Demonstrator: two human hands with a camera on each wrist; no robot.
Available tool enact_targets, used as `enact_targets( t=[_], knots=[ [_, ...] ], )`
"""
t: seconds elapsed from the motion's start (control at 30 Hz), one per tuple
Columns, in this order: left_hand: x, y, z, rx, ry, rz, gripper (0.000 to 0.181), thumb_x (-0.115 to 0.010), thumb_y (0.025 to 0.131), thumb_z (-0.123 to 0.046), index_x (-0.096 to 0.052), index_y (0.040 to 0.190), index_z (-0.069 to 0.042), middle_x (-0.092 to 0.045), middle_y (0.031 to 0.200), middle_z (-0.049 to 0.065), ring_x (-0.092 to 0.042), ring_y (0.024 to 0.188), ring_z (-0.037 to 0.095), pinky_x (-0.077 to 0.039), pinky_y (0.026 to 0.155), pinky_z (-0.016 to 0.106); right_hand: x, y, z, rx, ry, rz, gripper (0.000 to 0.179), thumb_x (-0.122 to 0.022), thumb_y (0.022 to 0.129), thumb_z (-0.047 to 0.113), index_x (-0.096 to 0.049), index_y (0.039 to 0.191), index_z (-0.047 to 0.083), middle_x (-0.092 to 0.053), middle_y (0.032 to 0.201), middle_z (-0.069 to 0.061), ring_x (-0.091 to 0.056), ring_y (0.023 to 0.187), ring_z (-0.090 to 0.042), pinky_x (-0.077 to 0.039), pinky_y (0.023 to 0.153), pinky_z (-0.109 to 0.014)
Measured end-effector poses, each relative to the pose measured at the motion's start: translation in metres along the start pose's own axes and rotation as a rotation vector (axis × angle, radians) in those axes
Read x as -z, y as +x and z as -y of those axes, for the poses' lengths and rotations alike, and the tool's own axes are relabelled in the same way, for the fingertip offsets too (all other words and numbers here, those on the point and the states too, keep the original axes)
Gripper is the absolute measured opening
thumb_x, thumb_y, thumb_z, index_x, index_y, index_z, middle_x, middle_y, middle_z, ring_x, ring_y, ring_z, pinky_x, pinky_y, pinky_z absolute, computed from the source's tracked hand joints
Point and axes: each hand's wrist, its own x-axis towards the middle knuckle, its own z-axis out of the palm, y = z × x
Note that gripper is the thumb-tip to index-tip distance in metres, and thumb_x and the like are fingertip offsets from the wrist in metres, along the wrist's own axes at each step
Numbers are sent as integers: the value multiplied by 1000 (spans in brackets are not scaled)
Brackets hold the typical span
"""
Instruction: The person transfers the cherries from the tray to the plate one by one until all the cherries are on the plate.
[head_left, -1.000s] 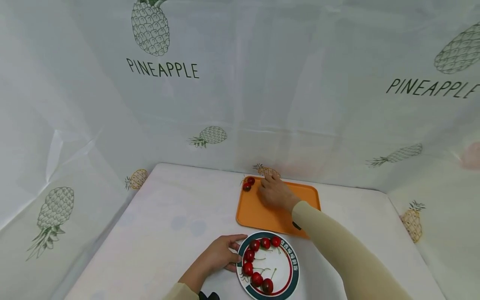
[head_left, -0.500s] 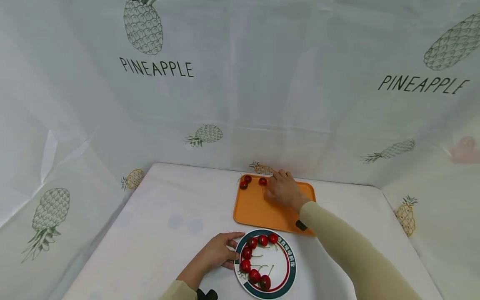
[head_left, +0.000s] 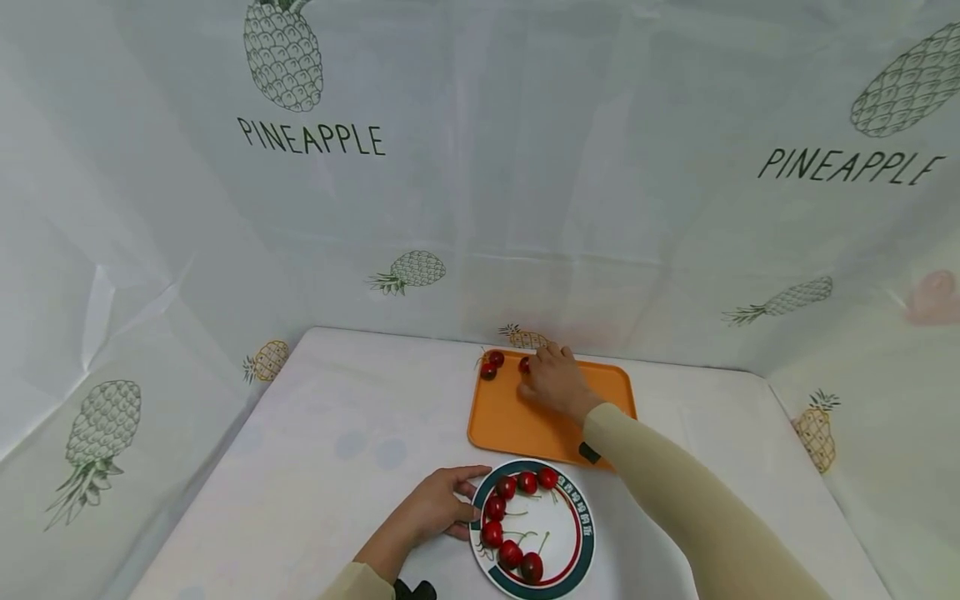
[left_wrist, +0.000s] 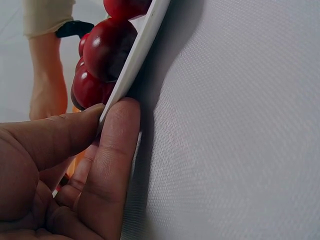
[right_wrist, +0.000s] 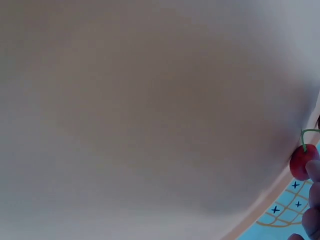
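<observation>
My left hand (head_left: 438, 502) pinches the rim of a white plate (head_left: 566, 533) with a dark green and red border. In the left wrist view, the thumb (left_wrist: 65, 135) lies over the rim and a finger (left_wrist: 112, 150) supports it from below. Several red cherries (head_left: 495, 507) with stems curve along the plate's left side. My right hand (head_left: 557, 382) is over an orange tray (head_left: 502, 425), fingers at a single cherry (head_left: 524, 365) near its far edge. In the right wrist view, a fingertip (right_wrist: 313, 170) meets that cherry; I cannot tell whether the hand pinches it.
Two cherries (head_left: 491, 365) sit in the tray's far left corner. The tray stands just beyond the plate on a white table (head_left: 300, 483). Behind the table hangs a pale sheet (head_left: 562, 183) printed with pineapples, close to the tray's far edge.
My right hand first draws right, uncovering the cherry at the tray's far edge, then comes back left onto it. My left hand stays at the plate's rim. The head view shifts slightly.
</observation>
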Motion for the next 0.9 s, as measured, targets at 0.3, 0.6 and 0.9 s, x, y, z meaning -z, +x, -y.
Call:
enact_targets(
  t=[0.3,0.6,0.9],
  knots=[
    [0,0,0,5,8,-6,67,-79,85,9,-66,144,-19,-64,101,8,-69,75,19,-67,62,33,-2,-1,-1,-3,-42,21,40,-63,102,40,-70,103,1,-65,100,-11,-47,97,-30,-44,83,-41],
    [1,-1,0,4,1,-4,66,-79,85,9,-66,143,-19,-63,102,8,-69,76,19,-67,62,33,-3,-5,-5,16,-31,-36,26,-66,100,28,-69,98,2,-63,95,-10,-47,94,-30,-42,77,-40],
    [1,-1,0,-2,3,1,64,-79,85,8,-67,142,-19,-64,102,8,-70,76,20,-67,62,34,-4,-4,-18,-26,-21,-22,35,-69,100,32,-67,114,0,-63,115,-15,-46,102,-33,-44,83,-41]
  ],
)
